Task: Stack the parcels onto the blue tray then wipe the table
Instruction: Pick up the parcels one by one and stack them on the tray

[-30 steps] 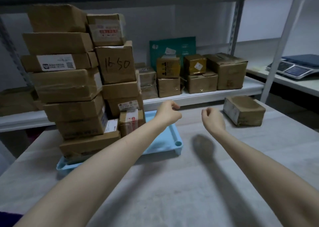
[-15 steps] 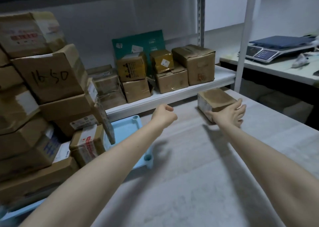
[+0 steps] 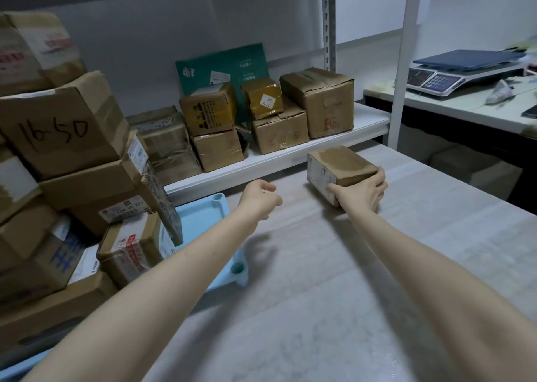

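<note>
While my right hand [image 3: 361, 194] clamped around the near end of the small brown parcel [image 3: 340, 169] on the counter [image 3: 334, 309], my left hand [image 3: 260, 201] hung loosely curled and empty just beyond the corner of the blue tray [image 3: 203, 219]. That tray sat at my left, crowded with a tall pile of cardboard parcels [image 3: 66, 160], well apart from the one I gripped.

Two hands [image 3: 261, 200] out. One blue tray [image 3: 203, 216], one loose parcel [image 3: 340, 168] on the table, six boxes [image 3: 319, 99] on the shelf, one green mailer [image 3: 223, 65], one scale [image 3: 447, 76].
</note>
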`<move>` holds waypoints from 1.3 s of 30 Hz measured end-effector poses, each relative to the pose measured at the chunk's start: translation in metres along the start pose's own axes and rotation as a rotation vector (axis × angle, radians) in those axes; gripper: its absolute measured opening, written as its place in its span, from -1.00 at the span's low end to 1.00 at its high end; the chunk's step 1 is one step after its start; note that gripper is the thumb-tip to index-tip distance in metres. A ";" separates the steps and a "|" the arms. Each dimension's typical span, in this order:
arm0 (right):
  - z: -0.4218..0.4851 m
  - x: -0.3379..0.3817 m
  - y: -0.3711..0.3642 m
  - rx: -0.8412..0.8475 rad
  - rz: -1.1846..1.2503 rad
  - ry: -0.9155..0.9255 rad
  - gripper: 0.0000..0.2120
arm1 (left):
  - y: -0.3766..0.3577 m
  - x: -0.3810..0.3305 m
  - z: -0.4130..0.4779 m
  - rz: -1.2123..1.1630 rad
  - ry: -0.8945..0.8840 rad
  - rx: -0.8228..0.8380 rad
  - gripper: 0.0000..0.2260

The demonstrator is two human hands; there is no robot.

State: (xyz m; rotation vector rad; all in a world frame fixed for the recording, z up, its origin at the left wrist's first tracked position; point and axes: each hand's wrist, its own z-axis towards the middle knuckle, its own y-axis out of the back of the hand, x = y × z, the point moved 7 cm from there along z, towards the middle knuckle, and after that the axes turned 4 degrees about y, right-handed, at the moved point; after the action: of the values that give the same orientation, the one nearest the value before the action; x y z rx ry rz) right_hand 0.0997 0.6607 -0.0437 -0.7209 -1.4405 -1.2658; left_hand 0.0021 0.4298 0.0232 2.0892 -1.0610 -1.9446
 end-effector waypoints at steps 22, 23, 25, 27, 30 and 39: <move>-0.192 0.090 -0.038 1.027 0.841 -0.492 -0.49 | 0.096 0.047 -0.076 -0.507 0.100 0.025 -0.83; -0.204 0.093 -0.040 1.098 0.844 -0.539 -0.42 | 0.098 0.048 -0.083 -0.538 0.088 0.048 -0.86; -0.221 0.097 -0.043 1.203 0.850 -0.599 -0.31 | 0.103 0.050 -0.092 -0.584 0.059 0.099 -0.83; -0.234 0.098 -0.047 1.272 0.863 -0.611 -0.25 | 0.109 0.052 -0.101 -0.617 0.018 0.125 -0.75; -0.237 0.094 -0.054 1.287 0.711 -0.519 -0.35 | 0.127 0.057 -0.109 -0.657 0.014 -0.007 -0.65; -0.240 0.138 -0.046 1.056 0.552 0.217 -0.46 | 0.158 0.048 -0.139 -0.306 -0.079 -0.316 -0.11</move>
State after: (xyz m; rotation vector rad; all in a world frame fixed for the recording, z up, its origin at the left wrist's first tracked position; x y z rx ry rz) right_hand 0.0927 0.3952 0.0478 -0.1976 -1.3525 -0.0685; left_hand 0.0598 0.2323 0.0887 2.1045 -0.4198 -2.1717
